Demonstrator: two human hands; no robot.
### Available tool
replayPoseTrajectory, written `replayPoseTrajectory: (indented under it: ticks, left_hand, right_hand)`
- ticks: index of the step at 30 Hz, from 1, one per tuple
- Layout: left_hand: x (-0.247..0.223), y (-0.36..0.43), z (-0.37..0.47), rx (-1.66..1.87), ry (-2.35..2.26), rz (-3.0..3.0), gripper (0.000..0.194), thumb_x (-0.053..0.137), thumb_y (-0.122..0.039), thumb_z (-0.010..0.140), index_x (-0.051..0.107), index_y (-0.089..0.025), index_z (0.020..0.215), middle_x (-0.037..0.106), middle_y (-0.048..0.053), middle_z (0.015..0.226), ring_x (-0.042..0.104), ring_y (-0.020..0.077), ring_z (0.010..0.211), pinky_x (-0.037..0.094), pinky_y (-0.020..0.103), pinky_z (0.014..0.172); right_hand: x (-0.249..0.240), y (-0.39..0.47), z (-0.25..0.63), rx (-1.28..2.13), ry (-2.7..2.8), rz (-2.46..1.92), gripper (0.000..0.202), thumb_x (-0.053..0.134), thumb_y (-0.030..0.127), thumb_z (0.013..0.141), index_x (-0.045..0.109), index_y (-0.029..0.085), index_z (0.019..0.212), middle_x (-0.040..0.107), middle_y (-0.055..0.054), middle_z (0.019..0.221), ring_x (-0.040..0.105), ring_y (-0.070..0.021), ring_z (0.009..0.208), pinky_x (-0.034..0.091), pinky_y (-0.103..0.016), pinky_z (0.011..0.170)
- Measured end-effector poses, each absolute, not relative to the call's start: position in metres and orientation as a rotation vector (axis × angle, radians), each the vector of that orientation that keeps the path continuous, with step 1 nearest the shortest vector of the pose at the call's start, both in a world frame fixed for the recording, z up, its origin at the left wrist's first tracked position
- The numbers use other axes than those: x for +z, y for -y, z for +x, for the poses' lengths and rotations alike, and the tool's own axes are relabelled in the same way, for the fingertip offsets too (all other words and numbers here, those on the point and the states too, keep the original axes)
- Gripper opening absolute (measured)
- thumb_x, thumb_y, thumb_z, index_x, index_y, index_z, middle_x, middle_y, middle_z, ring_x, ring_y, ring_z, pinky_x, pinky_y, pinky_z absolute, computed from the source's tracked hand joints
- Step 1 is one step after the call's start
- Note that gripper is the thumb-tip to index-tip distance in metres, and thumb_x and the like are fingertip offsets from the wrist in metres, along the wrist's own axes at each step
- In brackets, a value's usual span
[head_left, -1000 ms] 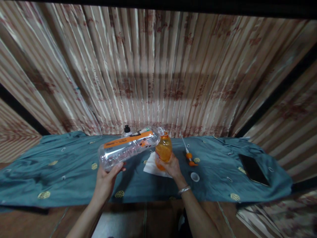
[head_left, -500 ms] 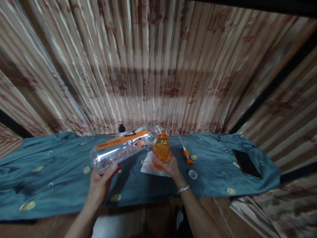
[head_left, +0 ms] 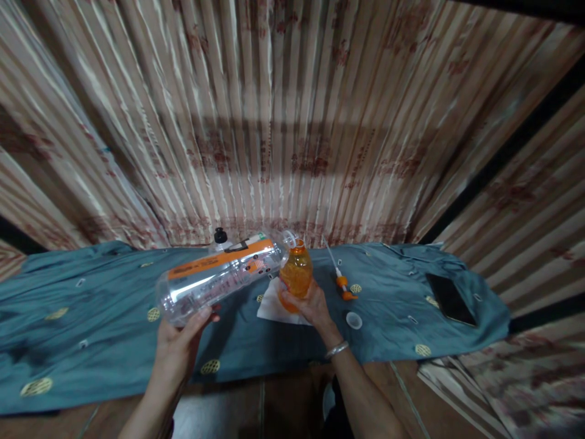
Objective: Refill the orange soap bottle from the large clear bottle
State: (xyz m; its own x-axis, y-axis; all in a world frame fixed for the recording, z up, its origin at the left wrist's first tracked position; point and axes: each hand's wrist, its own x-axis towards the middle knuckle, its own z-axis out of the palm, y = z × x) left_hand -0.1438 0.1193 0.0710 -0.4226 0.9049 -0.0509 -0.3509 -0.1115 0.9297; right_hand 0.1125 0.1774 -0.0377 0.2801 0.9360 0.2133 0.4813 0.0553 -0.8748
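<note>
My left hand (head_left: pixel 185 335) grips the base of a large clear plastic bottle (head_left: pixel 223 274) with an orange label. The bottle lies tilted almost on its side, its open neck at the mouth of a translucent orange bottle (head_left: pixel 298 271). Around the lower part of that orange bottle, my right hand (head_left: pixel 311 305) is closed; a silver bangle circles the wrist. Beneath the orange bottle is a white tissue (head_left: pixel 272 308). To the right of my right hand lie an orange pump head (head_left: pixel 342 283) with a clear tube and a small white translucent cap (head_left: pixel 353 321).
A teal patterned cloth (head_left: pixel 393 305) covers the surface. A black phone (head_left: pixel 450 299) rests at the right. Behind the clear bottle stands a black-topped bottle (head_left: pixel 220 236). Striped, flowered curtains (head_left: pixel 292 122) hang at the back, with dark frame bars at the sides.
The view has shifted slightly. The clear bottle's base end is a little lower and further left, with its neck still at the orange bottle's mouth. Both hands keep their grips.
</note>
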Motion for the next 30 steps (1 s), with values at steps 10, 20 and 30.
replayPoseTrajectory:
  ticks: [10,20,30]
  left_hand:
    - [0.0728,-0.123,-0.1411,1.73,-1.187,0.696,0.051,0.107,-0.033,0.037,0.076,-0.022,0.076,0.077,-0.001,0.074,0.07,0.0164,0.066,0.059,0.023,0.054]
    - [0.0674,-0.1241,-0.1431,1.732,-1.199,0.662,0.054,0.109,-0.039,0.032,0.083,-0.02,0.075,0.08,0.002,0.076,0.071,0.0164,0.068,0.06,0.021,0.054]
    - [0.0699,-0.1211,-0.1438,1.735,-1.201,0.666,0.055,0.112,-0.042,0.029,0.081,-0.022,0.07,0.08,0.001,0.075,0.071,0.0169,0.068,0.061,0.021,0.054]
  right_hand:
    - [-0.0356,-0.1755,0.1143,0.674,1.327,-1.564,0.059,0.096,0.039,0.07,0.074,0.022,0.122,0.088,-0.012,0.12,0.085,-0.0349,0.112,0.069,-0.046,0.099]
    - [-0.043,-0.1765,0.1168,0.667,1.334,-1.534,0.059,0.094,0.042,0.07,0.074,0.023,0.122,0.088,-0.011,0.119,0.085,-0.0352,0.113,0.068,-0.048,0.102]
    - [-0.0434,-0.1752,0.1175,0.676,1.339,-1.535,0.064,0.094,0.043,0.071,0.073,0.021,0.127,0.087,-0.013,0.121,0.084,-0.0366,0.115,0.067,-0.051,0.105]
